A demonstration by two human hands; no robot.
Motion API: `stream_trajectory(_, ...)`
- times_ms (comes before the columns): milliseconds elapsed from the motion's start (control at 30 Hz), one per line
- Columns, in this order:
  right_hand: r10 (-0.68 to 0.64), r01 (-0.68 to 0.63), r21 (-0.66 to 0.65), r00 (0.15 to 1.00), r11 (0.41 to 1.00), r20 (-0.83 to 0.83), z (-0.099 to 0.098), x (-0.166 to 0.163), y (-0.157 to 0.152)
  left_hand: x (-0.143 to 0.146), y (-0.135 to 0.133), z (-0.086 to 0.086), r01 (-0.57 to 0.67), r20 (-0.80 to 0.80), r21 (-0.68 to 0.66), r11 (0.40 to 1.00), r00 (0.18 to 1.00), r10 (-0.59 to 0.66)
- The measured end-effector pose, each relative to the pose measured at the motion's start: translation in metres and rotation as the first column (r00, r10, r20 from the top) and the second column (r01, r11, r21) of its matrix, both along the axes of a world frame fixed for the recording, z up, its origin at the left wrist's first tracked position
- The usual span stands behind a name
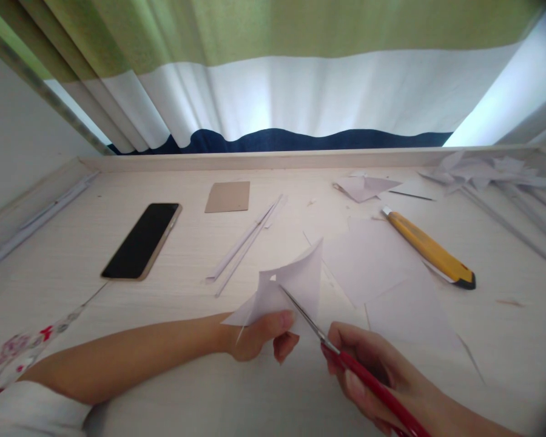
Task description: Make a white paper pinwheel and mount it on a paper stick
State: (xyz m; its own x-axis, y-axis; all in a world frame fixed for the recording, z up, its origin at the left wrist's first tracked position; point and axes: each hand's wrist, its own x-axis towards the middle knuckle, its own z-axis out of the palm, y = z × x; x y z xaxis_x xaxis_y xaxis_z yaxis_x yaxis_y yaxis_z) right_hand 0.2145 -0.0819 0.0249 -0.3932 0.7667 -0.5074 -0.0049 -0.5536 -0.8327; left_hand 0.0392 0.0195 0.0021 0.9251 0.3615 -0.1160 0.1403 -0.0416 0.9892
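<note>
My left hand (261, 337) pinches a folded piece of white paper (295, 285) and holds it up just above the desk. My right hand (377, 376) is closed round the red handles of a pair of scissors (346, 358). The thin blades point up and to the left, and their tips sit in the paper's lower edge near my left thumb. Both hands are near the front edge of the pale wooden desk (186, 388).
A black phone (142, 240) lies at the left, a brown card square (228, 196) behind it. Folded paper strips (246, 243) lie mid-desk. White sheets (373, 255), a yellow utility knife (430, 247) and paper scraps (482, 170) are on the right. A curtain hangs behind.
</note>
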Motion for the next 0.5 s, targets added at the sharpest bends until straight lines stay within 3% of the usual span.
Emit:
stream_trajectory(300,-0.011,0.012,-0.027,1.000,1.000,0.008,0.002,0.000,-0.002,0.000,0.001,0.001,0.015,0.005,0.014,1.000,1.000,-0.015)
stream_trajectory(500,-0.108,0.113,-0.046,0.989,0.993,0.098,0.011,-0.005,-0.002,-0.001,0.001,-0.001,0.033,0.013,0.002,0.999,0.999,-0.033)
